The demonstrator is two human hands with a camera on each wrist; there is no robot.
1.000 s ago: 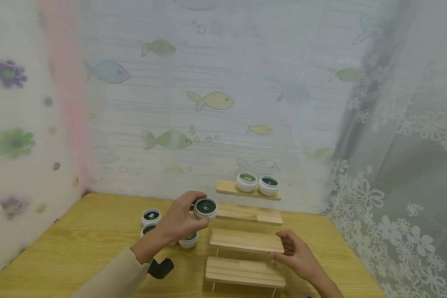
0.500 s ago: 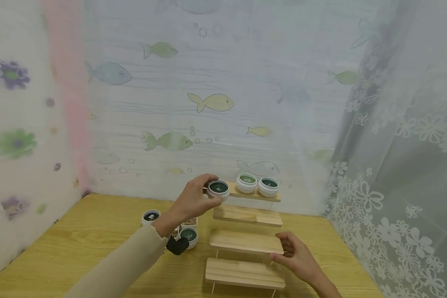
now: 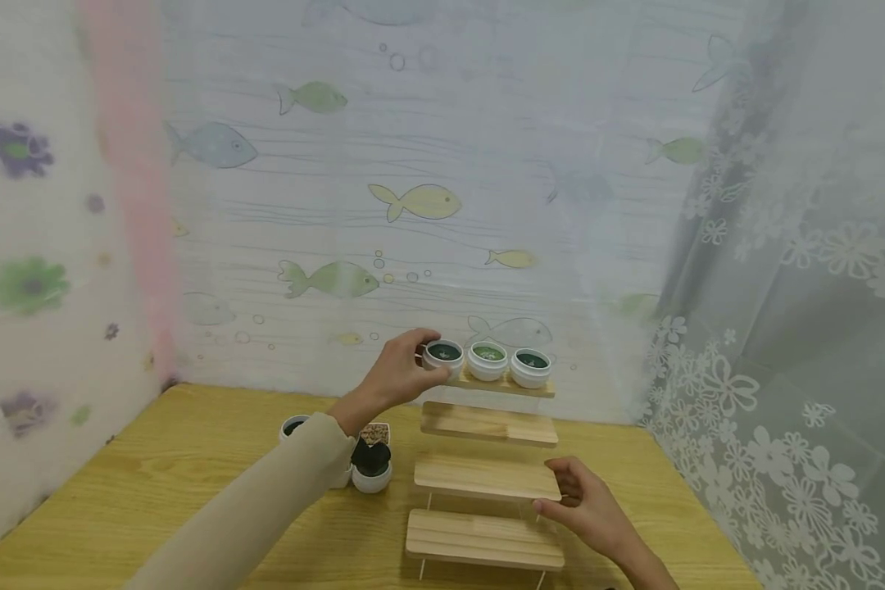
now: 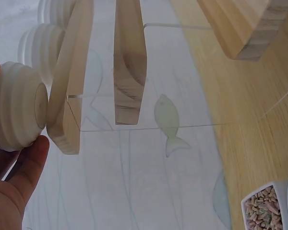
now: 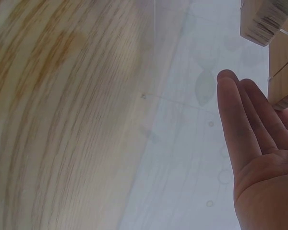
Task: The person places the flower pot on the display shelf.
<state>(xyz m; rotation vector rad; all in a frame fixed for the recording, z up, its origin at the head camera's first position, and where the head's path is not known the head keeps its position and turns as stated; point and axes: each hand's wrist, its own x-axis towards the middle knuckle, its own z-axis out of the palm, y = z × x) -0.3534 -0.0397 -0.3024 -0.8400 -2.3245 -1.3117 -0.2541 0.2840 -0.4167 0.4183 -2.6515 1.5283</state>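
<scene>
My left hand holds a small round white pot with a dark green inside at the left end of the top wooden shelf. In the left wrist view its ribbed side and underside show, close against the shelf's end; I cannot tell whether it bears weight there. Two like pots stand to its right, a light green one and a dark green one. With thumb and forefinger my right hand pinches the right end of the third shelf down; its other fingers extend past the edge.
The second shelf and lowest shelf belong to the same stepped stand on the wooden table. Left of it are another white pot, a square dish of pebbles and a pot partly behind my sleeve.
My left hand has carried the white pot up and right, from beside the second shelf to the top shelf's left end. The right hand has stayed on the third shelf.
</scene>
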